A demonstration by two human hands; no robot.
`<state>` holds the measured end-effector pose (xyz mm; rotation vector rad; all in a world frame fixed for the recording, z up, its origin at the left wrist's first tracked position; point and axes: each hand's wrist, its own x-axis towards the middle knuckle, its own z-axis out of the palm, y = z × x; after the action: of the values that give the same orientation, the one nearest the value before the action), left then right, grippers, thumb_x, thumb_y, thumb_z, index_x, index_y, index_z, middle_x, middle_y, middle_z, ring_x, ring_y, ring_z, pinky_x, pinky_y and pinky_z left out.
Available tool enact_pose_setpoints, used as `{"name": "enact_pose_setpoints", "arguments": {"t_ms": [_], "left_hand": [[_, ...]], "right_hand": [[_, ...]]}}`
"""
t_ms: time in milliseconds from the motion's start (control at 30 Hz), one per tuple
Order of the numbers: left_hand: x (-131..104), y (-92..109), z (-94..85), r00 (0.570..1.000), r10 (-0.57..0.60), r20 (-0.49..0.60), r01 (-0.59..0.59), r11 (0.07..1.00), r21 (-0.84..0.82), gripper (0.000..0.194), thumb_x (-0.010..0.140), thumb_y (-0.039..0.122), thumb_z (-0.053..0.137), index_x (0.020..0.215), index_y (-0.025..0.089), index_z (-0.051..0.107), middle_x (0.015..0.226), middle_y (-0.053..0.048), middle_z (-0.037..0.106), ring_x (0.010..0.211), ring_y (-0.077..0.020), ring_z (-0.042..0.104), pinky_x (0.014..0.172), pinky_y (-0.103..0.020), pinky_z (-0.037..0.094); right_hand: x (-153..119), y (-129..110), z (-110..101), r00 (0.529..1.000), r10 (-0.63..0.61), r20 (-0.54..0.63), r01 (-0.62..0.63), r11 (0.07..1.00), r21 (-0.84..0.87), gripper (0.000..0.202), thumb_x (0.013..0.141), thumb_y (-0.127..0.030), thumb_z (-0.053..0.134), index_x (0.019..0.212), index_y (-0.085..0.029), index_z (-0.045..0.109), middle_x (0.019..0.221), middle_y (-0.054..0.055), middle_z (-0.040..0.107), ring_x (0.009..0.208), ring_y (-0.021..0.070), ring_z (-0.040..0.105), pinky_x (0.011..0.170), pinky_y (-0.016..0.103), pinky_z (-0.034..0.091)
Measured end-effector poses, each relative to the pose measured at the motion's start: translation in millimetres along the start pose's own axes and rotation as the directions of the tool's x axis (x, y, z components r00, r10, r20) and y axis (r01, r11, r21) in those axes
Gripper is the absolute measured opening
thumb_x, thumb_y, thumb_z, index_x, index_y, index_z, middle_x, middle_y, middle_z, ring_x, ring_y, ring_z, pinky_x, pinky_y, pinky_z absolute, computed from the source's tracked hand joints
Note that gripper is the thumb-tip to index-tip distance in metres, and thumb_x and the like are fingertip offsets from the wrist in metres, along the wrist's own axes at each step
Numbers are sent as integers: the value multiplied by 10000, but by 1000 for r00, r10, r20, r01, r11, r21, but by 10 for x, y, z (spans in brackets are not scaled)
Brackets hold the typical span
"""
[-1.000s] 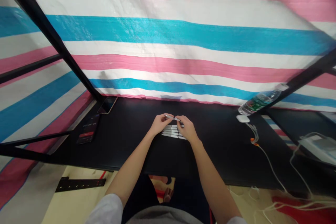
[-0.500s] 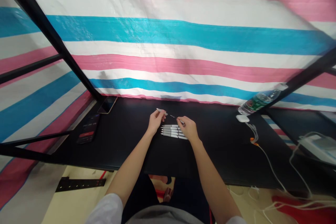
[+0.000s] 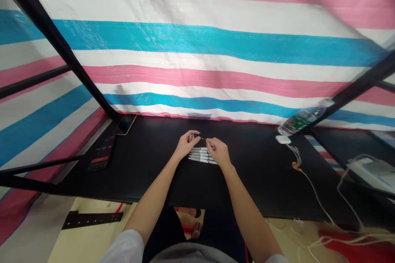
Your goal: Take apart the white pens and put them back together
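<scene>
My left hand (image 3: 185, 145) is closed around a small silver-grey pen part (image 3: 191, 135), its thumb and forefinger reaching toward the right. Facing it, my right hand (image 3: 219, 152) pinches a pen piece (image 3: 212, 146). A thin dark refill-like tip (image 3: 203, 138) spans the narrow gap between the fingertips; whether it touches the left fingers I cannot tell. Just below both hands, several white and grey pens (image 3: 200, 157) lie side by side in a row on the black table (image 3: 148, 176). My right hand covers their right ends.
Two phones, one showing a timer (image 3: 101, 153) and one dark (image 3: 125, 124), lie at the left. At the right are a water bottle (image 3: 300, 121) leaning by a frame post, a white charger (image 3: 283, 139) and cables (image 3: 314, 191). A striped sheet (image 3: 197, 41) hangs behind.
My hands have come closer together, narrowing the gap between the two pen pieces. The left hand has turned, with its fingers now pointing more to the right. The row of pens stays put.
</scene>
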<state>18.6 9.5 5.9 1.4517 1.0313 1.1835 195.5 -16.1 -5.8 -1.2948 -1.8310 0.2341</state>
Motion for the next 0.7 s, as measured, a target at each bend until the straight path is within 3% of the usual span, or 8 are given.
{"name": "enact_pose_setpoints", "arguments": {"t_ms": [133,433,533,700], "left_hand": [[-27,24,7,1000,7,28,-10,997,81,323,804,466,637,859,152,688,543,51,427,508,-86,363,497,-222,288],[-39,59,30,996,41,78,-52,988,148,272,800,402,652,863,149,729,614,18,534,569,-93,432,561,-228,339],[-21,23,22,1000,14,12,-15,996,83,288,793,430,659,858,154,706,555,41,457,509,-80,397,503,-221,308],[61,-40,-28,972,-88,-219,36,972,-231,362,730,507,699,823,168,614,495,94,304,409,-46,280,421,-209,215]], "right_hand": [[0,-6,6,1000,-22,6,22,999,23,290,925,-337,473,927,-230,742,725,40,643,642,150,575,632,253,441],[1,-13,16,1000,-14,13,14,998,67,288,920,-356,491,948,-233,749,719,45,628,647,160,566,650,269,449],[14,-1,0,1000,-3,13,2,994,107,278,905,-365,521,1013,-233,740,739,44,625,660,164,562,679,282,468],[47,49,-60,994,76,-79,-60,980,187,310,883,-327,528,1107,-219,713,797,44,606,666,158,544,687,300,484]]}}
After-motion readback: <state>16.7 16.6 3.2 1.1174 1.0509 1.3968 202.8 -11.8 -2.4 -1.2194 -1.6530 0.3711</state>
